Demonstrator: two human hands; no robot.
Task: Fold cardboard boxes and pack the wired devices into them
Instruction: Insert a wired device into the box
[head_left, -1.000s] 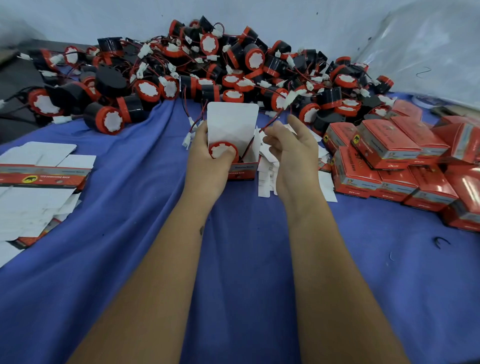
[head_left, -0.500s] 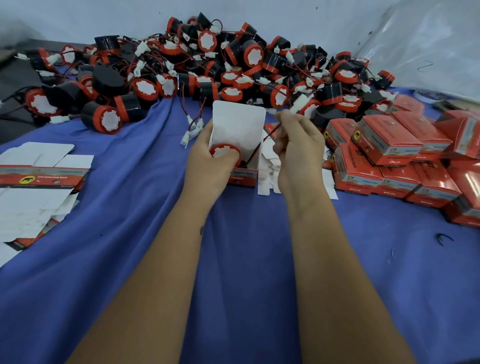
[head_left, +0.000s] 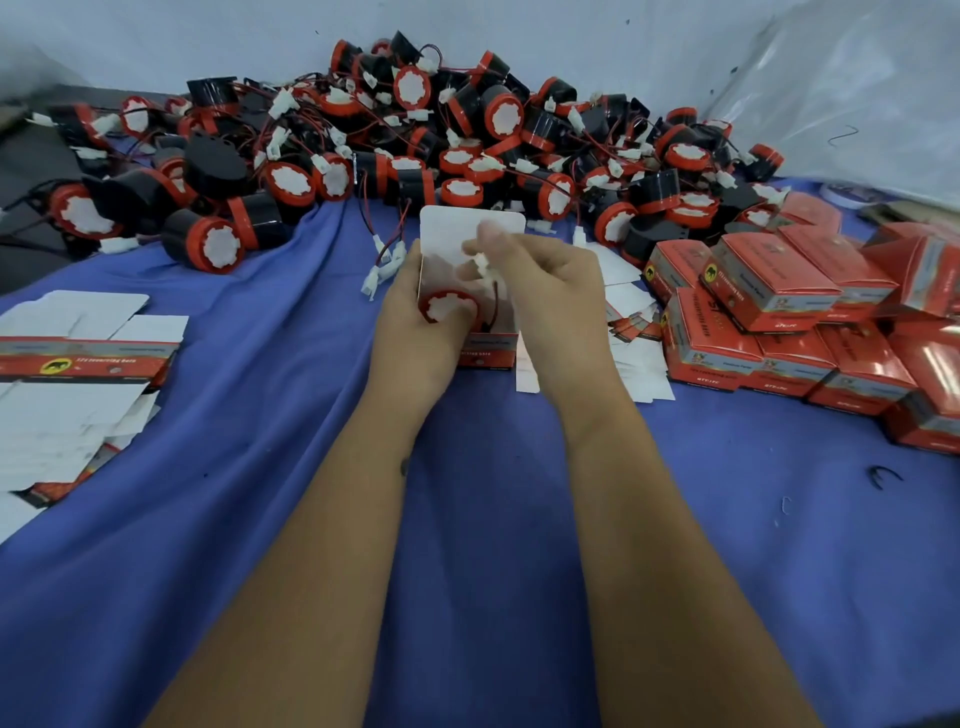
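An open red cardboard box (head_left: 488, 351) stands on the blue cloth, its white lid flap (head_left: 452, 234) upright. A red-and-black wired device (head_left: 449, 309) sits in the box mouth. My left hand (head_left: 415, 332) grips the box's left side, thumb by the device. My right hand (head_left: 550, 291) pinches the device's white connector and wire (head_left: 483, 265) just above the box opening.
A big pile of wired devices (head_left: 415, 145) fills the back of the cloth. Closed red boxes (head_left: 779, 312) are stacked at right. Flat unfolded boxes (head_left: 78, 358) lie at left. White paper slips (head_left: 634, 343) sit behind my right hand.
My right hand has moved left and down from beside the box, bringing the wire and connector over the box opening. The left hand stays on the box.
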